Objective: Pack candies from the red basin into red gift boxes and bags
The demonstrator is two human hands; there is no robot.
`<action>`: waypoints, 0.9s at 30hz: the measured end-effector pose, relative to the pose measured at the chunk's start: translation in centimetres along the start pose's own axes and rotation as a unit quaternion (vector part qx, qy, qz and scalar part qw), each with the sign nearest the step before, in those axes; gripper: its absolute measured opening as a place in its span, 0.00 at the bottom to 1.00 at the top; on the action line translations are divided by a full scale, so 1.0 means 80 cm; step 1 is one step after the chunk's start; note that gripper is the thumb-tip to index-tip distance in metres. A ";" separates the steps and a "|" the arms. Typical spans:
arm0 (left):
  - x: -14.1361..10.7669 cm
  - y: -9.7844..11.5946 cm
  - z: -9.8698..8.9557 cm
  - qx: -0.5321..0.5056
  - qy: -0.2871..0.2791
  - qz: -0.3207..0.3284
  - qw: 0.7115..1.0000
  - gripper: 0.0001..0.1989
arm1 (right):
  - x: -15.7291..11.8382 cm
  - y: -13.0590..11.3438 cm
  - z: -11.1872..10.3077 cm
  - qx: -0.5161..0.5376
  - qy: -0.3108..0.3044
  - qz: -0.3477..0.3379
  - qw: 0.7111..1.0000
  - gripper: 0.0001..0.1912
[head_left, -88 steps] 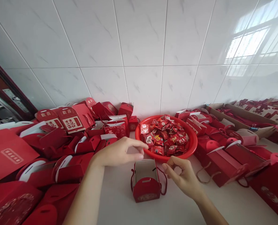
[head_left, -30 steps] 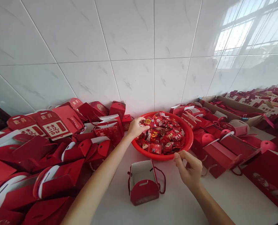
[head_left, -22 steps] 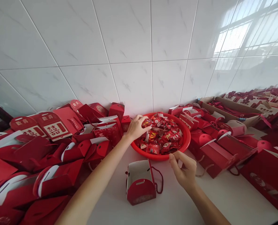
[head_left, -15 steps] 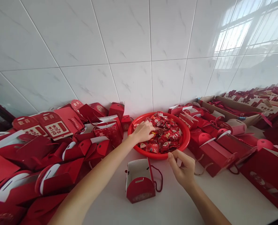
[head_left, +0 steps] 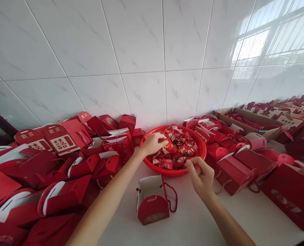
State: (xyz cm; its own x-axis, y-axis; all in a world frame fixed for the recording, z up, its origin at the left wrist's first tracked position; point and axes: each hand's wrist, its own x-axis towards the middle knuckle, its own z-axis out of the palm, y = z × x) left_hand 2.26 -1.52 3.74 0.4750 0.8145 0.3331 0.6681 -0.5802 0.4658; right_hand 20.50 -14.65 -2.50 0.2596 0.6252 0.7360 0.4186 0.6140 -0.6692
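A red plastic basket (head_left: 202, 153) holds a heap of small red wrapped candies (head_left: 190, 147). Over its left part, my left hand (head_left: 153, 142) is closed, fingertips pinched on a red and orange wrapped candy (head_left: 169, 147). At the front right rim is my right hand (head_left: 202, 175), thumb and index finger pressed together. What it pinches, if anything, is too small to make out. Just in front of the basket stands an open red gift box (head_left: 153, 210) with a white inside and a dark red cord handle; neither hand touches it.
Many red gift boxes (head_left: 62, 193) crowd the left side, several with lids up. More red boxes (head_left: 234, 172) stand to the right, before a cardboard carton (head_left: 244, 118) with red ribbon-like pieces inside. A white tiled wall (head_left: 141, 92) closes off the back.
My left hand has drawn back slightly from the heap, and an orange and red candy now shows at its fingertips. The right hand has moved slightly, its fingertips now over the basket's rim.
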 end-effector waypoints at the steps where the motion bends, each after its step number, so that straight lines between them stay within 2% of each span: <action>1: -0.007 0.003 -0.005 -0.027 0.021 -0.004 0.999 0.14 | 0.011 0.000 0.002 0.007 0.000 0.016 1.000 0.12; 4: -0.027 0.013 -0.015 -0.176 0.097 -0.018 0.979 0.18 | 0.050 0.000 0.013 0.038 -0.040 0.078 0.995 0.12; 7: -0.041 0.022 -0.017 -0.321 0.169 -0.051 0.930 0.18 | 0.082 0.003 0.029 0.118 -0.132 0.148 0.973 0.20; 10: -0.046 0.023 -0.015 -0.377 0.192 -0.081 0.902 0.18 | 0.098 0.006 0.044 0.189 -0.192 0.177 0.947 0.21; 13: -0.044 0.013 -0.012 -0.455 0.173 -0.128 0.864 0.19 | 0.107 0.009 0.052 0.224 -0.179 0.189 0.939 0.20; 15: -0.041 0.003 -0.011 -0.487 0.146 -0.149 0.848 0.20 | 0.114 0.012 0.054 0.223 -0.153 0.191 0.944 0.18; 16: -0.040 -0.003 -0.011 -0.484 0.132 -0.151 0.852 0.21 | 0.118 0.014 0.054 0.217 -0.132 0.189 0.949 0.16; 18: -0.039 -0.016 -0.012 -0.440 0.113 -0.137 0.880 0.21 | 0.126 0.023 0.051 0.191 -0.079 0.181 0.961 0.15; 20: -0.039 -0.027 -0.012 -0.353 0.070 -0.107 0.927 0.19 | 0.134 0.035 0.047 0.150 -0.029 0.178 0.972 0.15; 21: -0.038 -0.030 -0.011 -0.302 0.030 -0.086 0.949 0.17 | 0.138 0.042 0.044 0.128 -0.013 0.180 0.975 0.15; 23: -0.035 -0.030 -0.006 -0.190 -0.086 -0.039 0.977 0.13 | 0.142 0.055 0.039 0.093 0.004 0.185 0.978 0.15; 25: -0.028 -0.024 0.003 -0.081 -0.202 0.005 0.976 0.12 | 0.142 0.066 0.038 0.079 0.011 0.191 0.978 0.15; 27: -0.017 -0.014 0.017 -0.002 -0.263 0.031 0.964 0.11 | 0.141 0.075 0.040 0.073 0.010 0.197 0.978 0.14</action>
State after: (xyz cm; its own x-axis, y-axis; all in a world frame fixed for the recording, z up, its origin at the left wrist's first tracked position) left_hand 1.63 -1.98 1.67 0.7390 0.6660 -0.1016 0.6279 -0.6262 0.4622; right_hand 23.18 -2.41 1.47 0.3937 0.8177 0.4199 0.1541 0.3917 -0.9071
